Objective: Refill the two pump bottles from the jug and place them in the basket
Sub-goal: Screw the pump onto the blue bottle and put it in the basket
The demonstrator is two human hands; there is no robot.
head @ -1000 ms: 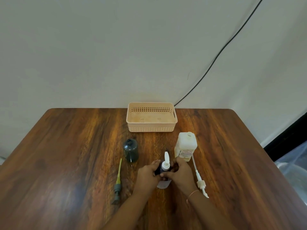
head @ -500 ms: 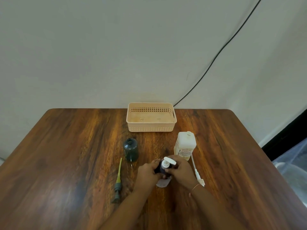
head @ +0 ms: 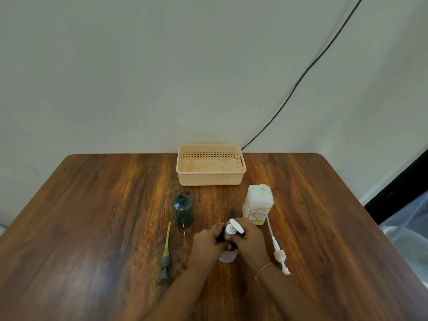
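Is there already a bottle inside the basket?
No, the basket holds no bottle; the dark bottle stands on the table.

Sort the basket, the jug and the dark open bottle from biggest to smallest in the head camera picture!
1. Basket, clearly biggest.
2. Jug.
3. Dark open bottle, smallest, though not far behind the jug.

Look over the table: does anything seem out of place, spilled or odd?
No spill shows. Two pump heads lie loose on the table: a grey-green one left of the hands, a white one beside the open jug. The dark bottle stands uncapped.
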